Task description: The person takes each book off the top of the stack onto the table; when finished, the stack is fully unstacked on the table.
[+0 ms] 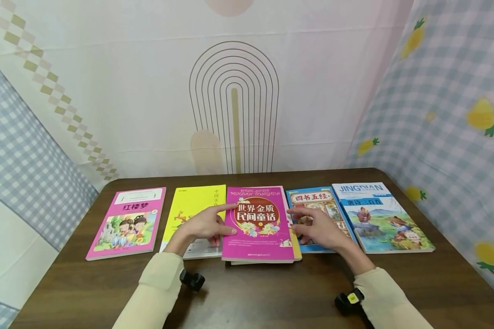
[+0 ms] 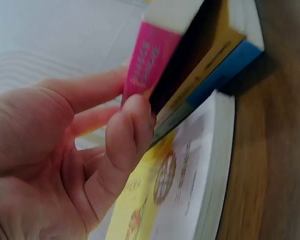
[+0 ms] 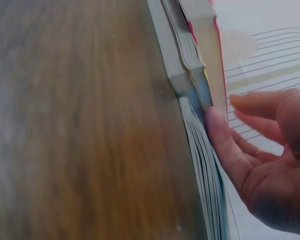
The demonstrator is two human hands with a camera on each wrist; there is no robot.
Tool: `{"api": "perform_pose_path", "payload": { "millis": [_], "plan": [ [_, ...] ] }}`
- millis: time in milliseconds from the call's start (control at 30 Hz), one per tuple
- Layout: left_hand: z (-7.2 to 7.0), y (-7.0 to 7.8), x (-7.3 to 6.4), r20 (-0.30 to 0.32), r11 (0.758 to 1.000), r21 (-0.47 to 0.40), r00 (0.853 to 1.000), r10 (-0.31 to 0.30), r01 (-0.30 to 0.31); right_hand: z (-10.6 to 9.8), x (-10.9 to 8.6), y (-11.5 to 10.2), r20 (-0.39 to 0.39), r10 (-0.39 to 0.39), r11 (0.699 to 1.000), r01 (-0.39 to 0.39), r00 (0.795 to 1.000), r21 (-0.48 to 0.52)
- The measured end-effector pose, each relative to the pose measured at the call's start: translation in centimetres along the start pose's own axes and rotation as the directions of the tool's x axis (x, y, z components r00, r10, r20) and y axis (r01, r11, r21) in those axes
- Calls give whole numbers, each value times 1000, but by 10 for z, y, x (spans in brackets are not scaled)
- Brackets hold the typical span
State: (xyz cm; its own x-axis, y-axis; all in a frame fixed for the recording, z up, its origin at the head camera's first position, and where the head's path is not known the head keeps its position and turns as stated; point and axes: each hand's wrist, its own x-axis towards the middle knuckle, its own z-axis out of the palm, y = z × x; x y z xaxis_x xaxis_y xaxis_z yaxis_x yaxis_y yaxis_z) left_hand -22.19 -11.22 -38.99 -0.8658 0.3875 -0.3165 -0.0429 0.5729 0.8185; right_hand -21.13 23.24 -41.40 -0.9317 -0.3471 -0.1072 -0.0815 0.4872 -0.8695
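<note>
A magenta book (image 1: 257, 249) lies face up on a small stack at the middle of the table. My left hand (image 1: 199, 225) holds its left side, thumb and index finger at the spine. On the opposite side, my right hand (image 1: 319, 228) has the fore-edge between thumb and fingertips. The left wrist view shows the magenta spine (image 2: 147, 62) above a gold spine (image 2: 210, 62) and a blue one (image 2: 227, 70), with a dark gap beneath the magenta book. In the right wrist view my right thumb (image 3: 220, 132) meets the stack's edge, fingers beside the cover.
Left of the stack are a yellow book (image 1: 203, 196) and, farther out, a pink book (image 1: 125, 228). On the right lie a blue book with a framed-picture cover (image 1: 308, 192) and a white-and-blue one (image 1: 389, 228). Patterned cloth (image 1: 313, 114) hangs behind the brown table (image 1: 271, 292).
</note>
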Motion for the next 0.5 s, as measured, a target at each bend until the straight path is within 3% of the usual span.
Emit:
{"api": "perform_pose_path", "payload": {
  "millis": [267,500],
  "plan": [
    [-11,-18,-2,100,988,-152,995,17,-1,3,6,-4,-17,32,999,-33,999,-20],
    [-12,-23,2,138,979,-203,990,26,2,5,8,-5,8,27,999,-26,1000,-41]
  ]
}}
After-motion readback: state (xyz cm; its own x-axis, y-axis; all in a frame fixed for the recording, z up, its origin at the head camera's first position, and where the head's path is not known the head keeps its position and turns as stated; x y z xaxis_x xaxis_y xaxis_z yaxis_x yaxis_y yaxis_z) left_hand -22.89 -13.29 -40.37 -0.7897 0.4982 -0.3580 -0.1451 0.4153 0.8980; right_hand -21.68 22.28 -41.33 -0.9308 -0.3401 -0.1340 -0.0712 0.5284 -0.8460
